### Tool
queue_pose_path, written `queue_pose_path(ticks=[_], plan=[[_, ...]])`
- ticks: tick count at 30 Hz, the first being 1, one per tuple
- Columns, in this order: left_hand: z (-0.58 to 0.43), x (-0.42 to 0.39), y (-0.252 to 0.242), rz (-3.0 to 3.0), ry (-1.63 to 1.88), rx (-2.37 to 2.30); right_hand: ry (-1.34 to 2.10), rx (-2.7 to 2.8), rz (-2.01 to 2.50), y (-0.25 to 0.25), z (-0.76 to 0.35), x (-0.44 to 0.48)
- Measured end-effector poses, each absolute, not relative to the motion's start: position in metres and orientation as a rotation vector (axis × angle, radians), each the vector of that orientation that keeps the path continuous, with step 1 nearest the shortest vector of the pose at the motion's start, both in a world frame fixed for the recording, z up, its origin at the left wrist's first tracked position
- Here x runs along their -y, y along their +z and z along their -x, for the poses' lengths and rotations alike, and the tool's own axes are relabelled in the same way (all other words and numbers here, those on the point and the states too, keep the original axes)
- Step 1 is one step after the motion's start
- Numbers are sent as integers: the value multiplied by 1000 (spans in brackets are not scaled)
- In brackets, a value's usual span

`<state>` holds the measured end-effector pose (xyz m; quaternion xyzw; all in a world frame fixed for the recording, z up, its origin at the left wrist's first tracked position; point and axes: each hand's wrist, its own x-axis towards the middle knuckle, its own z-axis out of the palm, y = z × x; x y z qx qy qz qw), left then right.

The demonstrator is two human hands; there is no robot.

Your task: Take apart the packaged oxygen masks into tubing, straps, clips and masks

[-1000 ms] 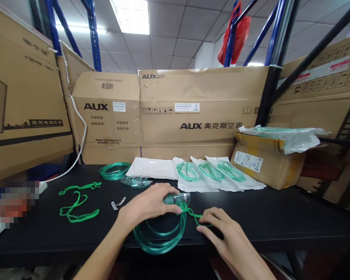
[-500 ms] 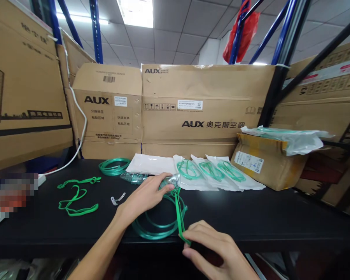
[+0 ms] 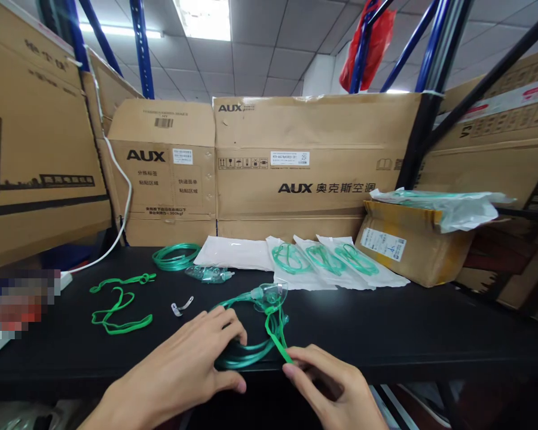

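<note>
A clear oxygen mask point(image 3: 271, 294) lies near the table's front with a green elastic strap point(image 3: 278, 341) tied to it. My right hand point(image 3: 329, 382) pinches the strap's loose end between thumb and fingertips. Coiled green tubing point(image 3: 251, 357) rests beneath and to the left of the mask. At the coil's left side is my left hand point(image 3: 197, 352), thumb and fingers apart, fingertips over the tubing. Whether they touch it I cannot tell. Behind, another clear mask point(image 3: 210, 274) lies by a second tubing coil point(image 3: 176, 257).
Loose green straps point(image 3: 122, 322) and a small metal clip point(image 3: 182, 306) lie at left. White pouches with tubing point(image 3: 325, 280) line the back, beside a blank white pouch point(image 3: 233, 252). A small carton point(image 3: 403, 263) holds up more pouches at right. Large cartons point(image 3: 314, 206) wall the back.
My left hand has let go of the mask and come back toward me to the tubing coil. The mask sits lower and nearer. My right hand keeps hold of the strap.
</note>
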<state>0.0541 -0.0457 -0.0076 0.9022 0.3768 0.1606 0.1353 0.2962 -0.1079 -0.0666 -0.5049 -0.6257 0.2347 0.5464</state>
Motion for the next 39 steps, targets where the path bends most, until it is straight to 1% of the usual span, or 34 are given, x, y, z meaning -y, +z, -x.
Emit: queue_pose_path(ticks=[5, 11, 14, 21, 22, 24, 26, 28, 30, 39], plan=[[-74, 47, -12, -2604, 495, -1068, 917, 1316, 1189, -64, -290, 110], [-105, 57, -11, -2457, 780, -1101, 1064, 1218, 1125, -51, -292, 112], [-117, 62, -14, -2442, 813, -1046, 1156, 1219, 1060, -47, -289, 114], [-115, 74, -7, -2489, 595, -889, 1198, 1216, 1028, -47, -285, 110], [-111, 74, -4, -2483, 609, -871, 1215, 1211, 1009, -49, -285, 108], [-104, 71, 1, -2444, 745, -915, 1252, 1181, 968, -53, -283, 107], [-97, 63, 4, -2403, 910, -1055, 1272, 1123, 937, -57, -281, 108], [-92, 53, 4, -2382, 980, -1214, 1264, 1066, 922, -59, -279, 109], [-89, 41, 2, -2386, 941, -1281, 1266, 1036, 900, -59, -279, 111], [-91, 23, -2, -2293, 822, -1291, 1520, 797, 736, -49, -281, 109]])
